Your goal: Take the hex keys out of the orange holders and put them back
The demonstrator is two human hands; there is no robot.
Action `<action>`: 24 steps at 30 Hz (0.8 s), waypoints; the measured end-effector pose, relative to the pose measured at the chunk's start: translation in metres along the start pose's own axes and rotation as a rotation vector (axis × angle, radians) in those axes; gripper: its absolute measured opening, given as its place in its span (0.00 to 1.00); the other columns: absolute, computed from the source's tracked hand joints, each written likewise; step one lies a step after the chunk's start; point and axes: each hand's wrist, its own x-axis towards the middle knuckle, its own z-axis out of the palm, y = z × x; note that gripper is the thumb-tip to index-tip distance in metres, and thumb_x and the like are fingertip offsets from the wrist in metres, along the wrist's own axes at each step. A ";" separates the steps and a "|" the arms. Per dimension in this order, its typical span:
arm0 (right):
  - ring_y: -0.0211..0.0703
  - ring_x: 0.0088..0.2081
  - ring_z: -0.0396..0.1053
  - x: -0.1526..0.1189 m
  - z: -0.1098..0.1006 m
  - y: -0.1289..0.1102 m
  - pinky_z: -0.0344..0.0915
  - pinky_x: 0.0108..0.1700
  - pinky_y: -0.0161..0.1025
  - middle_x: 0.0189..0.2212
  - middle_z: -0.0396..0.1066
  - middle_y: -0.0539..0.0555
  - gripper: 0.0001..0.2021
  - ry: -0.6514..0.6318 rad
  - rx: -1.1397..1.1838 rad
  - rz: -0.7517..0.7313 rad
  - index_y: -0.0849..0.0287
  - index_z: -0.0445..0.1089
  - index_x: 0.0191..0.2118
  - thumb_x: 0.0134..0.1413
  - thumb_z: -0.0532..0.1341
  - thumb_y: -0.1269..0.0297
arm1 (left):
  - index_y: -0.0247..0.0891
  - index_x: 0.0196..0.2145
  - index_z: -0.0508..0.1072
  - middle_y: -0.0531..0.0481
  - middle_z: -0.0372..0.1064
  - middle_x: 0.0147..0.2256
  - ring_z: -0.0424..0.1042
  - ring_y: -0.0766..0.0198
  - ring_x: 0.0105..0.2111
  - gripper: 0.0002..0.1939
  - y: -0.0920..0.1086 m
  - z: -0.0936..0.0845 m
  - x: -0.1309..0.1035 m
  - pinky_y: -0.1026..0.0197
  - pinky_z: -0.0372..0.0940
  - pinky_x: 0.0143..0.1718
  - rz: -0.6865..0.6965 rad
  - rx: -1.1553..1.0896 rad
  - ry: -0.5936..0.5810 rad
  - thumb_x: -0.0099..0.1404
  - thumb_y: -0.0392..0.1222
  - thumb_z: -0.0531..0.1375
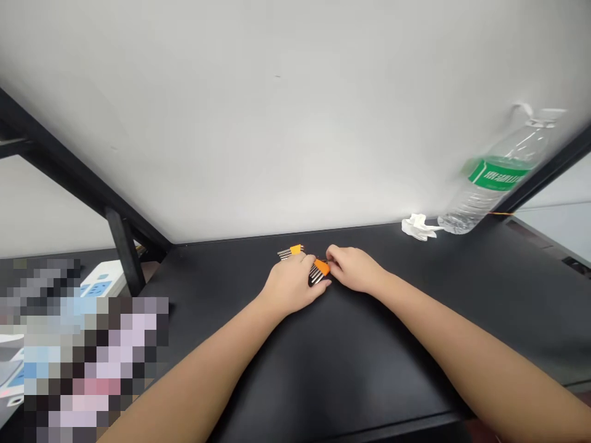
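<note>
A hex key set with an orange holder [322, 267] lies low over the black tabletop between my two hands, its metal keys pointing down and to the left. My left hand [290, 284] closes around the keys' side, thumb below and fingers above. At the holder's right end, my right hand [354, 268] has its fingers curled and pinched against it. Just behind my left hand rests a second hex key set with a yellow holder [295, 250]; my fingers partly cover it.
A crumpled white tissue [419, 227] lies by the wall beside a clear plastic bottle [498, 175] with a green label. Black frame bars [124, 249] rise at the left, past which stand white power strips [99, 283]. Part of the lower left is pixelated.
</note>
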 end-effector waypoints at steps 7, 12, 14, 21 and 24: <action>0.41 0.31 0.69 -0.003 0.004 -0.013 0.54 0.33 0.36 0.33 0.74 0.49 0.03 -0.016 0.088 -0.036 0.55 0.62 0.42 0.64 0.57 0.68 | 0.42 0.42 0.79 0.46 0.72 0.42 0.74 0.57 0.41 0.16 -0.008 0.005 0.005 0.59 0.66 0.35 -0.065 -0.008 -0.067 0.69 0.55 0.59; 0.42 0.32 0.68 -0.003 0.002 -0.011 0.51 0.31 0.38 0.33 0.72 0.51 0.02 -0.005 -0.074 0.028 0.55 0.62 0.36 0.59 0.56 0.70 | 0.40 0.43 0.78 0.44 0.72 0.45 0.74 0.55 0.45 0.17 -0.011 0.006 0.005 0.57 0.68 0.42 -0.094 -0.075 -0.056 0.67 0.55 0.61; 0.43 0.33 0.68 -0.004 0.001 -0.007 0.51 0.31 0.39 0.35 0.72 0.52 0.02 -0.009 -0.135 0.049 0.56 0.63 0.35 0.58 0.56 0.70 | 0.39 0.45 0.78 0.43 0.73 0.46 0.73 0.54 0.47 0.17 -0.012 0.007 0.005 0.55 0.68 0.46 -0.082 -0.088 -0.036 0.67 0.55 0.61; 0.44 0.31 0.67 -0.009 -0.010 -0.002 0.54 0.30 0.40 0.38 0.69 0.55 0.05 -0.048 -0.213 0.184 0.57 0.67 0.35 0.55 0.59 0.62 | 0.41 0.41 0.77 0.44 0.74 0.45 0.70 0.49 0.50 0.18 -0.015 0.006 0.010 0.50 0.65 0.49 -0.124 -0.127 -0.008 0.62 0.57 0.66; 0.46 0.37 0.67 -0.009 -0.010 -0.005 0.60 0.36 0.41 0.41 0.68 0.56 0.08 0.043 -0.154 0.090 0.57 0.68 0.37 0.55 0.62 0.59 | 0.41 0.40 0.77 0.45 0.74 0.44 0.70 0.49 0.49 0.18 -0.015 0.008 0.011 0.51 0.65 0.49 -0.146 -0.170 -0.006 0.59 0.56 0.67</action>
